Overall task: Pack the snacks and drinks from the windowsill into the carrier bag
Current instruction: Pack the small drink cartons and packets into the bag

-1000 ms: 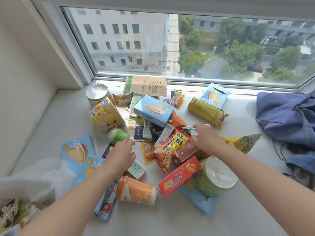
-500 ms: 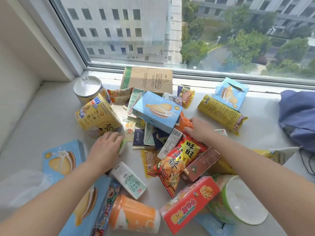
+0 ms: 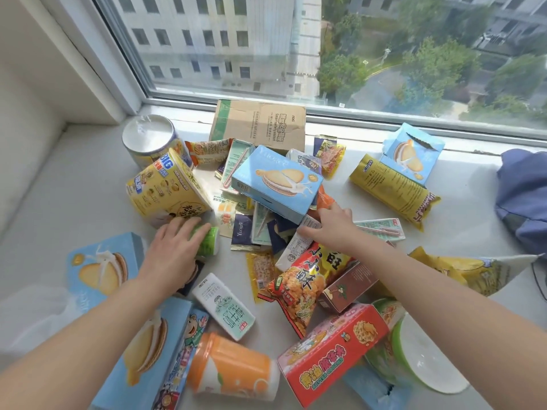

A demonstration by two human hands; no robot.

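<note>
A pile of snacks and drinks covers the white windowsill (image 3: 88, 184). My left hand (image 3: 173, 255) is curled over a small green bottle (image 3: 208, 241) lying beside a yellow biscuit tub (image 3: 165, 190). My right hand (image 3: 331, 226) reaches under a light blue biscuit box (image 3: 275, 182) and pinches the top end of a slim white carton (image 3: 293, 250). An orange packet (image 3: 322, 199) lies just behind its fingers. A red and yellow snack bag (image 3: 307, 279) lies below that wrist. The white plastic carrier bag (image 3: 32, 315) shows only as an edge at the lower left.
A brown cardboard box (image 3: 260, 125) stands against the window. Near me lie an orange drink cup (image 3: 233, 368), a milk carton (image 3: 225, 306), a red box (image 3: 331, 350) and a green bowl (image 3: 420, 356). Blue cloth (image 3: 521, 196) is heaped at the right. A wall bounds the left.
The view has moved in closer over the pile. My left hand has slid forward onto the green bottle. My right hand has moved left and further in, to the white carton under the blue box.
</note>
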